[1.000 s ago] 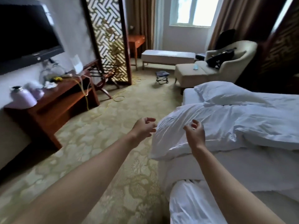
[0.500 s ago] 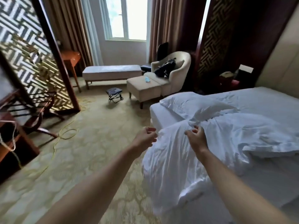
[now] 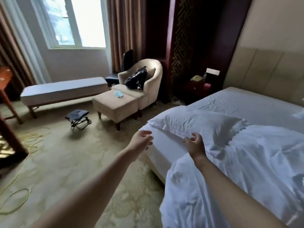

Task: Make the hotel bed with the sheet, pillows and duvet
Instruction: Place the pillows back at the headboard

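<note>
Carpeted hotel room, bed [image 3: 160,152] at right: crumpled white duvet [image 3: 238,178] heaped nearest, spilling over the mattress side, right forearm stretched across it. Left hand [image 3: 142,140] extended over the carpet [image 3: 74,162] just beside the bed corner, fingers relaxed and apart, holding nothing; right hand [image 3: 195,145] loosely curled, fingertips at the flap of the pillow [image 3: 197,124], grip not discernible. Beyond: sheet [image 3: 238,102] bare towards the headboard; ottoman [image 3: 115,107], armchair [image 3: 151,76], window [image 3: 79,22] behind.
</note>
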Motion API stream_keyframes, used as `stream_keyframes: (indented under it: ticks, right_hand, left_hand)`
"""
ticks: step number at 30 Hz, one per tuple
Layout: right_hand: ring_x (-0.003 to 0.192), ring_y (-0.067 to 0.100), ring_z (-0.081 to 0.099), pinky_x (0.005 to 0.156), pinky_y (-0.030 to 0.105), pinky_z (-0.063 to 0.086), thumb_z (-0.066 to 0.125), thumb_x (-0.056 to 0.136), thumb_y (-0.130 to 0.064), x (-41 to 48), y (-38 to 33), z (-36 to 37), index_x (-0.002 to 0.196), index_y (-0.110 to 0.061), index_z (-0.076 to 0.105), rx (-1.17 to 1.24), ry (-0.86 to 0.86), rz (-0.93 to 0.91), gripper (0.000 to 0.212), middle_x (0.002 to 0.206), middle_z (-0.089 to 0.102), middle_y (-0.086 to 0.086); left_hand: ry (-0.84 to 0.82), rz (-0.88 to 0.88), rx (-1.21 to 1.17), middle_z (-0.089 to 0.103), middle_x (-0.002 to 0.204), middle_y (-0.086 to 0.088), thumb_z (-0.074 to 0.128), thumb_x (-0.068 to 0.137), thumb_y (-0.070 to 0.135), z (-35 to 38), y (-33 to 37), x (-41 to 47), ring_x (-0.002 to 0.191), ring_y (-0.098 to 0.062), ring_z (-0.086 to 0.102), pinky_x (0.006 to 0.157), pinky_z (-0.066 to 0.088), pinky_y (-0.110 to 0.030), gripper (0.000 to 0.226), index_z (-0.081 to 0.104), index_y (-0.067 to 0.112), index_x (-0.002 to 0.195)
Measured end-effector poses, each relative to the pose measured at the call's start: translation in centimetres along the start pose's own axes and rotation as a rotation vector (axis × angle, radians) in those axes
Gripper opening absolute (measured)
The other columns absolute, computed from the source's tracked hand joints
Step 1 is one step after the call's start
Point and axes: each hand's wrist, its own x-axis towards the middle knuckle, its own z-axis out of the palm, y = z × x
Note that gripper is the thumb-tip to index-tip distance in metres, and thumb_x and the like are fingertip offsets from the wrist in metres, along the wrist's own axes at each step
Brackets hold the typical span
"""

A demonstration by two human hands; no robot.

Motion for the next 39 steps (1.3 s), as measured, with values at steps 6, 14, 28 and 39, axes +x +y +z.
stream_keyframes:
  ticks: [6, 14, 28, 39]
  right_hand:
    - [0.110, 0.028, 0.054, 0.084, 0.033, 0.041, 0.063, 0.083, -0.020, 6.1, -2.8, 9.5, 0.136, -0.008, 0.043, 0.046, 0.180, 0.138, 0.057, 0.127, 0.054, 0.012]
    - [0.110, 0.028, 0.053, 0.086, 0.033, 0.040, 0.060, 0.085, -0.025, 19.6, -4.6, 17.3, 0.135, -0.013, 0.043, 0.095, 0.371, 0.238, 0.054, 0.121, 0.051, 0.005]
    - [0.118, 0.026, 0.051, 0.096, 0.034, 0.039, 0.059, 0.090, -0.024, 43.0, -6.6, 21.8, 0.140, -0.014, 0.039, 0.178, 0.682, 0.405, 0.055, 0.135, 0.049, 0.010]
    - [0.128, 0.029, 0.046, 0.102, 0.038, 0.039, 0.060, 0.088, -0.023, 55.3, -5.0, 28.2, 0.142, -0.011, 0.040, 0.230, 1.246, 0.635, 0.059, 0.146, 0.041, 0.013]
  left_hand:
    - [-0.180, 0.003, 0.069, 0.068, 0.104, -0.006, 0.053, 0.091, 0.011, -6.5, 2.3, 15.4, 0.088, -0.017, 0.065, 0.078, 0.050, -0.032, 0.026, 0.059, 0.018, 0.115]
    - [-0.411, 0.037, 0.180, 0.070, 0.096, -0.001, 0.054, 0.086, 0.015, -6.5, 3.8, 35.2, 0.088, -0.017, 0.067, 0.075, 0.053, -0.029, 0.033, 0.060, 0.018, 0.118]
    - [-0.762, 0.073, 0.321, 0.066, 0.112, -0.007, 0.054, 0.091, 0.012, 2.0, 10.9, 65.4, 0.093, -0.017, 0.066, 0.075, 0.050, -0.027, 0.033, 0.056, 0.014, 0.124]
    - [-1.269, 0.163, 0.563, 0.067, 0.107, -0.003, 0.056, 0.092, 0.014, 13.3, 13.1, 85.2, 0.094, -0.015, 0.065, 0.082, 0.052, -0.030, 0.027, 0.056, 0.018, 0.119]
